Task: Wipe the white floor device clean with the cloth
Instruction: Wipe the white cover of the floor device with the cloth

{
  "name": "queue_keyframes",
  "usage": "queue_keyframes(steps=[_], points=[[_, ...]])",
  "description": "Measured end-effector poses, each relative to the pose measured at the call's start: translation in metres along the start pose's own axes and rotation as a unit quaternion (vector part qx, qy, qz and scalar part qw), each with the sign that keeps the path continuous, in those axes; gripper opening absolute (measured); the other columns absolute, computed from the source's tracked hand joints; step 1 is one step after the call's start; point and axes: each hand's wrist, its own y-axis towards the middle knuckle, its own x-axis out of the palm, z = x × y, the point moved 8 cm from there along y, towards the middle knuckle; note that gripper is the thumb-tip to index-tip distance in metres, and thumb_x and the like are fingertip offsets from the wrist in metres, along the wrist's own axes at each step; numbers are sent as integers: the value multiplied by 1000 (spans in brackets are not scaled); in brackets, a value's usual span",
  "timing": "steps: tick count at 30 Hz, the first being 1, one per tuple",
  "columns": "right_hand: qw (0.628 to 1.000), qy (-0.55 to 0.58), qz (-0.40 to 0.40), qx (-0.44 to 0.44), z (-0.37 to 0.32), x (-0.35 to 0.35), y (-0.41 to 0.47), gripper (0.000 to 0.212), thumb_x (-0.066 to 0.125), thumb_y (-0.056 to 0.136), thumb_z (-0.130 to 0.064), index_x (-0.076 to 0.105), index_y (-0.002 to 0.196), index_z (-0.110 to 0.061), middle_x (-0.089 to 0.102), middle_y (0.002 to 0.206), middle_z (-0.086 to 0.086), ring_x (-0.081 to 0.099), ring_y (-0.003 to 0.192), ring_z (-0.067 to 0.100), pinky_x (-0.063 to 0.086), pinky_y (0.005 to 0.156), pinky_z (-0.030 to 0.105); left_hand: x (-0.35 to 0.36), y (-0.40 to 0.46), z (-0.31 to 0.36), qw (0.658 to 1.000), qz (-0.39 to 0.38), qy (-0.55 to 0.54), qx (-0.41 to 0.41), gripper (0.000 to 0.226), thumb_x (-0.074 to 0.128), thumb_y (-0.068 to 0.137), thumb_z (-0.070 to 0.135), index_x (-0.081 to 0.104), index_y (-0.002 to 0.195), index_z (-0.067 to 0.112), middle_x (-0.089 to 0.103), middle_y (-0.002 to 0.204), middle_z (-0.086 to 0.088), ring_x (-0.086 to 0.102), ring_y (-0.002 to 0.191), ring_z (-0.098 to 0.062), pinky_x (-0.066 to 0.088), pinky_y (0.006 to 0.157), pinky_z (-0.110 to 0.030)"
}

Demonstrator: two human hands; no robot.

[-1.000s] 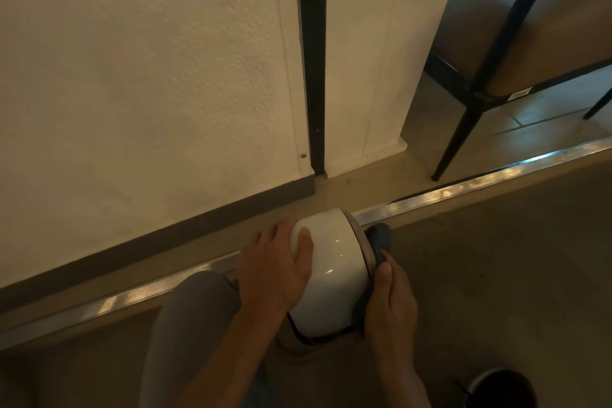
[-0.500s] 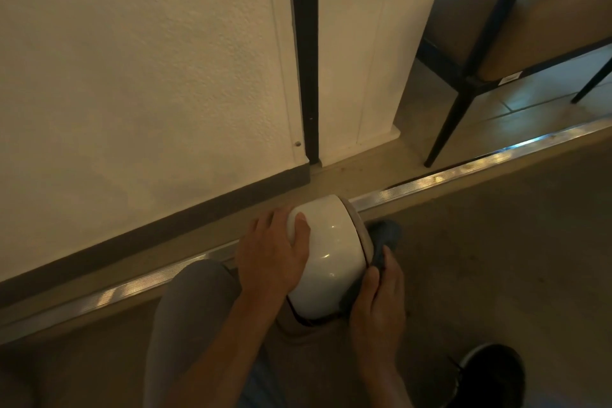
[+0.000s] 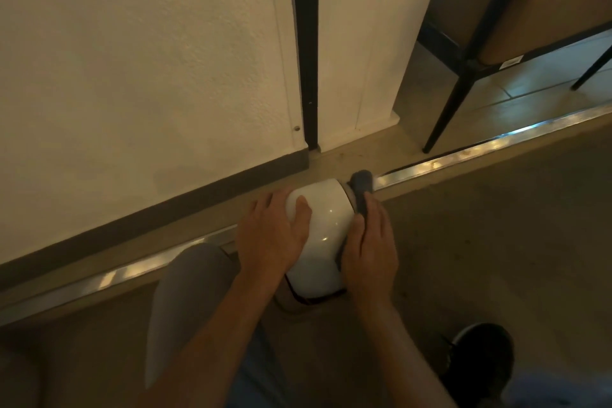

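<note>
- The right hand (image 3: 369, 250) lies along the right side of the white device (image 3: 319, 235), fingers fairly straight and close together, pressing a dark grey cloth (image 3: 361, 192) against that side; whether the thumb curls round the cloth cannot be told.
- The cloth runs from under the fingers up past the device's far right corner, its bunched end sticking out beyond the fingertips and touching the metal strip (image 3: 463, 156).
- The left hand (image 3: 271, 235) rests on the device's left side, fingers spread and draped over the rounded top edge, thumb on the glossy top face; it steadies the device and carries nothing.
- The device sits on the floor, its far end at the metal strip that crosses the floor on a diagonal; a dark gap shows under its near edge.
- Beyond the strip, a narrow band of floor runs to the dark skirting (image 3: 165, 212) at the foot of the pale wall (image 3: 132, 60).
- To the right of the right hand, bare floor (image 3: 496, 258) stretches wide.
- A grey-trousered knee (image 3: 185, 291) sits just left of the left forearm.
- A black shoe (image 3: 480, 361) is near the lower right.
- Black chair legs (image 3: 450, 109) stand well beyond the strip, upper right.
</note>
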Motion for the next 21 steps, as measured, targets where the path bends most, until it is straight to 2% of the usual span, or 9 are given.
queue_keyframes(steps=[3, 6, 10, 12, 15, 17, 21], points=[[999, 23, 42, -16, 22, -5, -46, 51, 32, 105, -36, 25, 154, -24, 30, 157, 0, 31, 144, 14, 38, 112, 43, 0, 1, 2, 1000, -5, -2, 4, 55, 31, 95, 58, 60, 127, 25, 65, 123, -2, 58, 111, -24, 45, 92, -36], [997, 50, 48, -25, 21, -2, -33, 50, 32, 104, -32, 32, 152, -17, 36, 153, 6, 36, 142, 19, 40, 110, 49, -4, 1, 3, 1000, 5, 7, 21, 54, 30, 96, 56, 61, 125, 22, 66, 119, -2, 60, 108, -24, 45, 89, -35], [996, 38, 13, -75, -11, 0, 12, 48, 35, 100, -28, 44, 145, -14, 47, 145, 7, 46, 132, 18, 44, 108, 42, -3, 0, 2, 1000, 3, 10, 20, 53, 30, 96, 55, 61, 124, 22, 66, 118, -3, 59, 108, -24, 47, 91, -37], [990, -3, -18, -137, -36, 4, 32, 47, 38, 97, -27, 51, 140, -12, 51, 142, 5, 48, 131, 17, 46, 106, 39, -2, 1, 2, 1000, 8, 10, 24, 54, 30, 96, 56, 62, 123, 21, 67, 117, -3, 60, 107, -24, 47, 90, -37], [970, -62, -52, -231, -63, 17, 44, 42, 45, 93, -23, 62, 129, -11, 58, 137, 4, 48, 132, 21, 47, 104, 42, -2, 2, 1, 1000, 13, 6, 28, 58, 28, 96, 57, 64, 124, 20, 68, 116, -4, 62, 106, -25, 47, 90, -36], [963, -70, -44, -258, -62, 18, 39, 41, 50, 93, -18, 61, 132, -12, 56, 141, 3, 42, 139, 22, 43, 109, 41, -3, 2, 1, 1000, 12, 0, 21, 58, 28, 96, 57, 64, 124, 20, 68, 116, -4, 62, 106, -26, 47, 89, -36], [971, -47, 33, -234, -22, 3, -5, 47, 50, 98, -19, 48, 143, -8, 42, 153, 7, 28, 148, 27, 35, 115, 47, -2, 1, 2, 1000, 11, -7, 20, 56, 28, 96, 55, 63, 125, 21, 67, 119, -3, 60, 109, -25, 47, 91, -37]])
